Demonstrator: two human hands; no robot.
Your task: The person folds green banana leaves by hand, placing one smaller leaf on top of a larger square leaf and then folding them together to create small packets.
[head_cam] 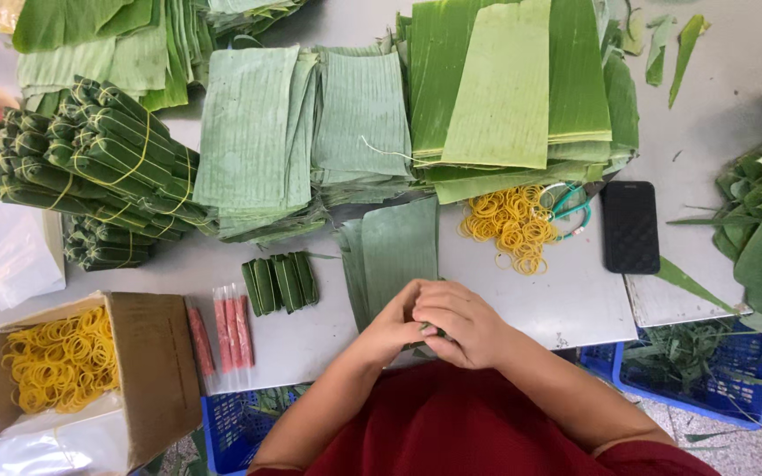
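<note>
My left hand (pixel 390 330) and my right hand (pixel 462 322) are pressed together at the table's front edge, fingers closed around a small green leaf-wrapped roll (pixel 428 330) that is mostly hidden. Just beyond my hands lies a strip of banana leaf (pixel 394 247). A few finished green wrapped rolls (pixel 281 282) lie to the left, beside pink sausage sticks in clear wrap (pixel 232 328).
Stacks of cut banana leaves (pixel 354 123) cover the far table. Bundled rolls tied with bands (pixel 99 167) sit at left. Loose yellow rubber bands (pixel 509 225) lie next to a black phone (pixel 630 226). A cardboard box of rubber bands (pixel 72 361) stands front left. Blue crates (pixel 707 370) sit below.
</note>
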